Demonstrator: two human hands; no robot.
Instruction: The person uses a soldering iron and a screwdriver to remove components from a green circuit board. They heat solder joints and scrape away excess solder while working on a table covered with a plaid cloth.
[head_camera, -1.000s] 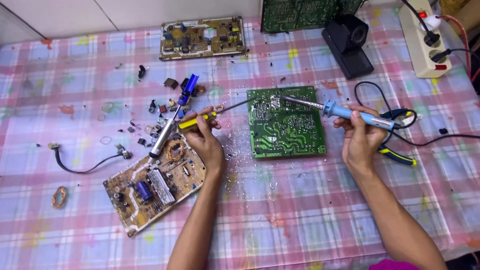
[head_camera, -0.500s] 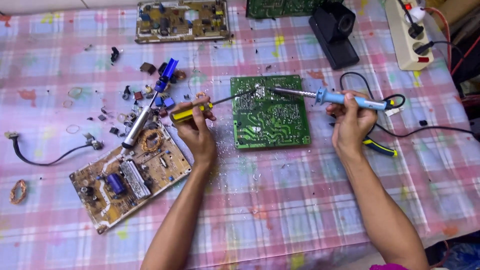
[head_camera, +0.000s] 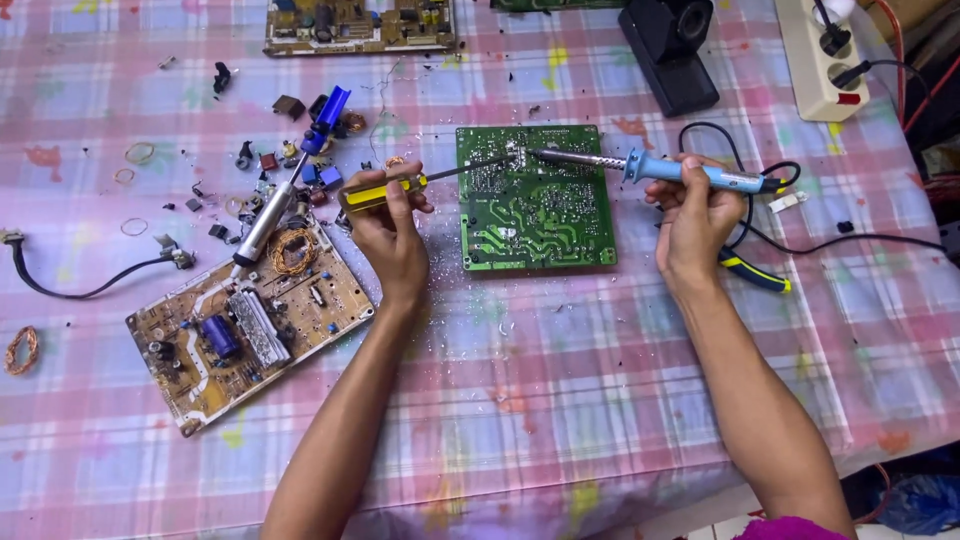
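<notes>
the right hand (head_camera: 695, 215) is curled tight around the smooth blue plastic handle of a soldering iron (head_camera: 650, 168), fingers pressed closed on it. the iron lies nearly level, its long axis running toward nine o'clock, and its slim metal barrel narrows to a tip that meets the upper middle of the green circuit board (head_camera: 534, 197). the left hand (head_camera: 388, 228) is pinching the yellow and black handle of a screwdriver (head_camera: 425, 181), whose thin dark shaft points toward three o'clock, slightly raised, so its tip comes in right beside the iron's tip on the board. the board is a flat rectangle, copper traces and dull solder dots facing up, lying between the two hands on a soft pink and blue checked tablecloth (head_camera: 560, 380) speckled with tiny bright flecks. at eight o'clock from the left hand lies a tan circuit board (head_camera: 250, 335) with a copper coil and a blue capacitor, a blue-capped metal desoldering pump (head_camera: 290, 180) leaning across it. a black cable (head_camera: 850, 240) trails from the iron toward three o'clock.
</notes>
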